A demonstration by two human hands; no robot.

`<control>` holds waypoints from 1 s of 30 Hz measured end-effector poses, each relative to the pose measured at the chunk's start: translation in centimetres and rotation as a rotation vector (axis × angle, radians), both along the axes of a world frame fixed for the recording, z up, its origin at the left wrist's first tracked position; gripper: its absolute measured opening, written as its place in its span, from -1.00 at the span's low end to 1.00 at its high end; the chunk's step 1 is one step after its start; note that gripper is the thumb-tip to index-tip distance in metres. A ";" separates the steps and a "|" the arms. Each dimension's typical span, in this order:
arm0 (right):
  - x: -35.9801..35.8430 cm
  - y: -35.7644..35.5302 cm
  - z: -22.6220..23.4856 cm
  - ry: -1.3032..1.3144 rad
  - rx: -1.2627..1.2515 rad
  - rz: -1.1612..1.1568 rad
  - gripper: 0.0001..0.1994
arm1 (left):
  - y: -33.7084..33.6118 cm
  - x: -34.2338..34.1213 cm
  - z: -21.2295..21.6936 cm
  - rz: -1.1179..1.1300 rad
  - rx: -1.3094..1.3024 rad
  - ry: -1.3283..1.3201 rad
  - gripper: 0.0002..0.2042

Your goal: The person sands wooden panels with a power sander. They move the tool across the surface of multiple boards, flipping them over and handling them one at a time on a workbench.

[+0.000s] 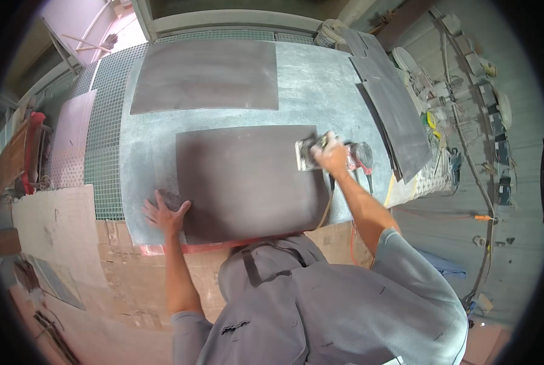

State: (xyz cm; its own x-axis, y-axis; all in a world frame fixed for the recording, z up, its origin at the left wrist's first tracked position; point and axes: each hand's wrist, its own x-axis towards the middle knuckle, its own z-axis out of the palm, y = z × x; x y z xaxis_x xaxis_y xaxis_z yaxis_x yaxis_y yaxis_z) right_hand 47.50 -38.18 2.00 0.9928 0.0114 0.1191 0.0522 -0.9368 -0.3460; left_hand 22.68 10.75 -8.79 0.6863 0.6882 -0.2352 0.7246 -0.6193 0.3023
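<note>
Head view showed a flat, rectangular, dark grey-brown sheet [247, 188] lying on a pale blue-grey worktop [320, 79], directly in front of the person. The bare right hand [332, 156] had its grip clamped on a boxy, dark handheld power tool with a pale edge [307, 157], which sat across the sheet's right edge near the far corner. The bare left hand [167, 220] was spread, its grip apart, the thumb reaching over the sheet's left edge. A second grey-brown sheet [205, 76] lay beyond, and overlapping dark grey sheets [399, 115] lay along the worktop's right side.
</note>
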 end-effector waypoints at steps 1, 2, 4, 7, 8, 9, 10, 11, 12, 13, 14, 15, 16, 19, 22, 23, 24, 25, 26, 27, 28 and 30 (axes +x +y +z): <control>2.6 -1.3 -0.5 0.052 0.058 -0.026 -0.47 | 0.6 0.2 0.1 -0.004 -0.039 0.024 0.40; 5.1 -2.3 -1.3 0.104 0.116 -0.051 -0.46 | 1.1 0.6 0.1 -0.007 -0.078 0.049 0.44; 7.1 -0.4 -1.4 0.069 0.059 -0.018 -0.48 | 1.3 1.0 0.5 0.006 -0.103 0.096 0.48; 7.8 7.1 -0.5 -0.023 0.045 0.130 -0.49 | 1.3 0.8 0.2 -0.005 -0.102 0.111 0.50; 7.4 10.6 0.0 0.037 0.108 0.157 -0.47 | 1.3 0.8 0.3 -0.011 -0.094 0.110 0.51; 6.7 14.9 1.6 0.055 0.150 0.219 -0.47 | 1.4 0.5 -0.1 -0.011 -0.110 0.069 0.51; 6.5 18.7 2.4 0.160 0.112 0.241 -0.49 | 1.4 0.4 -0.2 -0.015 -0.114 0.061 0.51; 6.6 21.0 0.0 0.026 0.066 0.326 -0.47 | 1.2 0.8 -0.1 -0.025 -0.117 0.045 0.52; 5.6 24.9 0.7 -0.008 0.142 0.395 -0.45 | 1.2 0.5 -0.3 -0.020 -0.117 0.040 0.52; 4.8 28.3 0.8 -0.002 0.144 0.422 -0.46 | 1.3 0.5 -0.4 -0.016 -0.117 0.050 0.53; 4.4 31.3 0.6 0.076 0.135 0.430 -0.47 | 1.3 0.6 -0.1 -0.010 -0.132 0.056 0.53; 4.1 33.9 0.4 0.099 0.177 0.481 -0.46 | 1.3 0.9 0.5 -0.007 -0.148 0.054 0.52; 3.5 36.8 0.3 0.157 0.130 0.501 -0.44 | 1.2 1.0 0.8 -0.003 -0.167 0.055 0.52; 2.1 42.8 0.0 0.245 0.124 0.544 -0.49 | 1.1 1.6 0.8 0.018 -0.188 0.027 0.47; 0.6 45.0 -0.2 0.263 0.124 0.646 -0.49 | 1.5 1.4 -0.4 0.037 -0.178 0.035 0.41; 0.4 44.1 0.0 0.274 0.146 0.635 -0.48 | 1.7 1.3 -0.6 0.041 -0.174 0.047 0.39; 0.5 42.8 0.2 0.284 0.166 0.621 -0.47 | 1.9 1.4 -0.8 0.036 -0.165 0.060 0.38; 0.6 41.1 0.4 0.295 0.185 0.608 -0.46 | 1.9 1.5 -0.9 0.032 -0.159 0.074 0.36; 0.9 39.2 0.6 0.266 0.181 0.543 -0.46 | 2.1 1.2 -1.3 0.032 -0.153 0.092 0.35; 1.3 36.8 0.7 0.236 0.176 0.480 -0.45 | 2.5 1.0 -1.7 0.028 -0.134 0.108 0.34; 1.8 34.2 0.9 0.210 0.169 0.420 -0.44 | 2.7 0.7 -2.0 0.030 -0.123 0.106 0.33; 3.8 27.5 0.6 0.169 0.160 0.327 -0.44 | 2.7 0.4 -2.3 0.044 -0.100 0.103 0.32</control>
State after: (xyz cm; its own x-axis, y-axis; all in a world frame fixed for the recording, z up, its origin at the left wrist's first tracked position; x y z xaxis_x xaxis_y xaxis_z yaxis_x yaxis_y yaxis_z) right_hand 51.35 -10.69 2.59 0.9456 0.3247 -0.0201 0.2685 -0.8138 -0.5154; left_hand 23.06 13.41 -11.06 0.6248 0.6868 -0.3715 0.7807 -0.5568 0.2836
